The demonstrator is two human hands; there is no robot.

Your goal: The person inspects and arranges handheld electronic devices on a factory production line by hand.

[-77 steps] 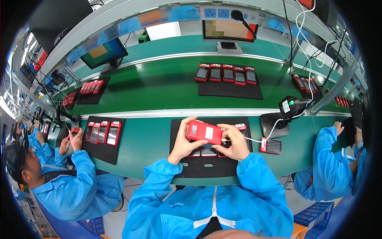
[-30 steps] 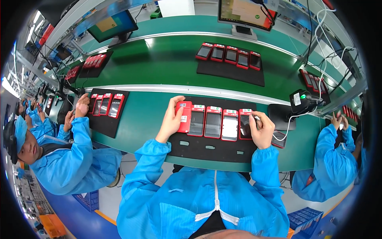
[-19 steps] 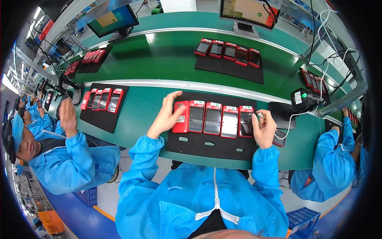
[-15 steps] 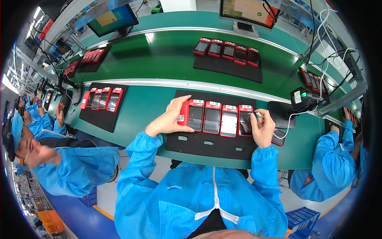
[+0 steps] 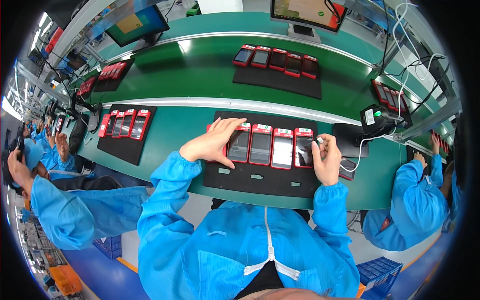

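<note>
Left hand (image 5: 212,142) spread wide over a row of rectangular red-cased handheld devices (image 5: 261,145), right hand (image 5: 327,159) pinching a slim white cable end (image 5: 320,141).
The left hand partly hides the row's left end, thumb and fingertips well apart; the right hand, fingers curled, is just beside the rightmost device (image 5: 303,150). Below the left hand, a flat black mat (image 5: 240,184) lies on the green desk (image 5: 372,192).

Bright, even white light fills the scene; lamps (image 5: 8,107) glow at the far left. A pale glare spot sits on the far bench (image 5: 200,70). One near phone (image 5: 282,151) shines white, whether lit or reflecting is unclear. The metal rail (image 5: 200,103) bows, corners go black, left-edge details blur.
</note>
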